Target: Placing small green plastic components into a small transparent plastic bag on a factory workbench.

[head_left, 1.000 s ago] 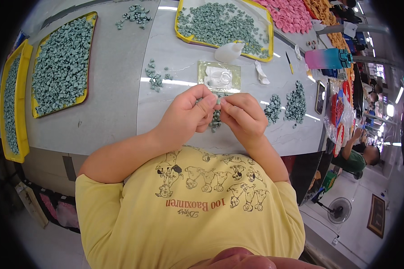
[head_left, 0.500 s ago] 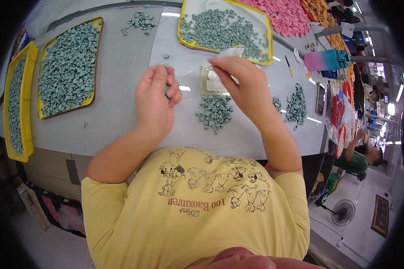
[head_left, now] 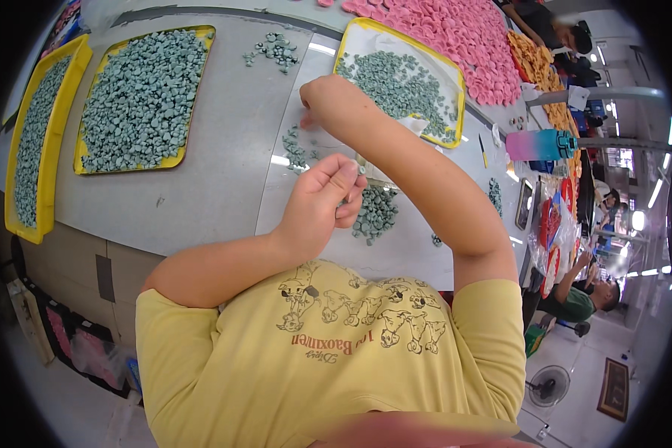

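Fingers curled, my left hand [head_left: 322, 198] is closed around small grey-green pieces. One pale piece [head_left: 362, 170] shows at its thumb tip, and the rest are mostly hidden in the palm. My right hand [head_left: 334, 101] reaches across to the far left of it, with bent fingers pointing down at the table. Its fingertips are largely hidden, so what they hold does not show. Just below them lies a loose scatter of grey-green pieces [head_left: 295, 149]. Beside my left hand is a larger pile of the same pieces [head_left: 375, 215], partly under my right forearm.
Yellow-rimmed trays of green pieces stand at left [head_left: 185, 142], far left [head_left: 46, 179] and beyond my right hand [head_left: 459, 89]. A small cluster [head_left: 276, 51] lies farther off. To the right are a yellow-handled knife [head_left: 483, 153], a pink-and-teal bottle [head_left: 537, 145] and a phone [head_left: 525, 203].
My right hand has swung left and away, across the front of my left hand. My left hand has come nearer and to the right. More loose pieces now lie on the table between them.
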`<state>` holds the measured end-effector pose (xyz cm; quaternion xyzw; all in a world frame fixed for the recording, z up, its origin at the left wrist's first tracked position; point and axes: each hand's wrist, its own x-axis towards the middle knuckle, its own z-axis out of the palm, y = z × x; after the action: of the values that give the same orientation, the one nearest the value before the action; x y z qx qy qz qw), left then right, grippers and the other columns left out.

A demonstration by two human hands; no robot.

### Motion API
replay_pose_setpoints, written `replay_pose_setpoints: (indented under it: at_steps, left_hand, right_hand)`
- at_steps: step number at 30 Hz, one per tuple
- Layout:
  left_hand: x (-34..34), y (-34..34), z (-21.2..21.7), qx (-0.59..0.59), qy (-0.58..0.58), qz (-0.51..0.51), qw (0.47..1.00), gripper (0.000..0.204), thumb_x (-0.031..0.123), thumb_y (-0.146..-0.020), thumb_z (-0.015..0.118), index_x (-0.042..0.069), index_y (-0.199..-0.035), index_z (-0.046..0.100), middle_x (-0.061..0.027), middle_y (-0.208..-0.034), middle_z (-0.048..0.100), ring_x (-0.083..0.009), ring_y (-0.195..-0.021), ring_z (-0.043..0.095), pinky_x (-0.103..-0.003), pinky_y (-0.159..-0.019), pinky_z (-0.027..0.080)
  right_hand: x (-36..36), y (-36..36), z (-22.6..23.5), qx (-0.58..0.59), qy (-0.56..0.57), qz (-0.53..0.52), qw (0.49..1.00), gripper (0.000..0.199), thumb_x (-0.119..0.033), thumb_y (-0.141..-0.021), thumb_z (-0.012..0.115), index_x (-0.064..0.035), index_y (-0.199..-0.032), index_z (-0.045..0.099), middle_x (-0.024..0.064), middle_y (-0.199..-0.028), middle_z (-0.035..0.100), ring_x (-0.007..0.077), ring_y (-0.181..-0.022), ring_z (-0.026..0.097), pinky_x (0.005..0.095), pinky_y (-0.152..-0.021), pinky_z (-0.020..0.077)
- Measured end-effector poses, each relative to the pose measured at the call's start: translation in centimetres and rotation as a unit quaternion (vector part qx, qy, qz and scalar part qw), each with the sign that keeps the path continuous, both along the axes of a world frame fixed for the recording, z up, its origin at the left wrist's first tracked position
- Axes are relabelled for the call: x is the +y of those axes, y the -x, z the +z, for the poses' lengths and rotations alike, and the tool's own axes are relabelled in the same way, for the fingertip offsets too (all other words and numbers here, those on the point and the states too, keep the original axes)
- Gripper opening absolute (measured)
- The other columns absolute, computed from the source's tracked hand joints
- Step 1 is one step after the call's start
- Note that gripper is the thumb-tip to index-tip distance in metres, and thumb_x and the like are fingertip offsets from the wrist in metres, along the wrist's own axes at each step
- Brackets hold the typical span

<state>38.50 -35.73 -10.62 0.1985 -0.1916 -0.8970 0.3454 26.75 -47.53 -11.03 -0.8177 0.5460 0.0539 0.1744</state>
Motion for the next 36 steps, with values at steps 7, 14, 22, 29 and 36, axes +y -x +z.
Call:
replay_pose_setpoints:
  at_steps: [7,14,22,29,36]
  left_hand:
    - [-0.2,-0.4,0.3,-0.009,-0.038,0.001,0.999,0.019,0.021,-0.095,0.043,0.005,-0.086,0.046,0.0008,-0.07,0.038,-0.0066,-0.053,0.032,-0.021,-0.045,0.025]
    - [-0.1,0.9,-0.6,-0.022,-0.067,0.006,0.997,0.019,0.021,-0.095,0.043,0.003,-0.089,0.048,0.002,-0.068,0.04,-0.0057,-0.052,0.032,-0.02,-0.045,0.025]
    - [0.2,5.6,-1.4,-0.036,-0.071,-0.017,0.997,0.018,0.021,-0.094,0.044,0.004,-0.089,0.047,0.0008,-0.069,0.041,-0.0062,-0.053,0.034,-0.021,-0.045,0.026]
    - [2.2,11.5,-1.2,-0.072,-0.098,-0.01,0.993,0.016,0.02,-0.093,0.046,0.005,-0.089,0.046,0.0,-0.072,0.042,-0.0071,-0.055,0.035,-0.021,-0.045,0.026]
    - [2.3,13.2,-1.6,-0.072,-0.114,-0.019,0.991,0.015,0.02,-0.093,0.046,0.005,-0.088,0.046,-0.0002,-0.073,0.042,-0.0071,-0.055,0.035,-0.021,-0.045,0.026]
  right_hand:
    - [-1.6,-0.4,0.9,0.014,-0.065,-0.009,0.998,0.015,-0.013,-0.068,0.067,-0.0033,-0.081,0.066,0.0137,-0.076,0.065,0.0264,-0.073,0.063,0.034,-0.066,0.0499]
    - [5.0,5.4,6.8,-0.253,-0.114,-0.133,0.951,0.011,-0.011,-0.077,0.065,-0.0016,-0.083,0.064,0.0044,-0.071,0.062,0.0099,-0.066,0.057,0.0243,-0.063,0.0467]
    - [16.5,17.4,2.1,-0.414,-0.038,-0.424,0.805,0.011,-0.006,-0.079,0.065,0.0026,-0.086,0.064,0.0013,-0.072,0.061,0.0067,-0.064,0.054,0.0201,-0.058,0.0436]
    - [20.9,22.7,-2.3,-0.279,0.133,-0.406,0.86,0.014,-0.007,-0.078,0.066,-0.0009,-0.09,0.065,0.0032,-0.078,0.065,0.0073,-0.063,0.057,0.0221,-0.057,0.0459]
    - [21.9,24.2,-2.4,-0.177,0.193,-0.322,0.91,0.013,-0.001,-0.071,0.067,-0.0012,-0.083,0.064,0.0075,-0.073,0.061,0.0156,-0.059,0.059,0.0256,-0.058,0.0485]
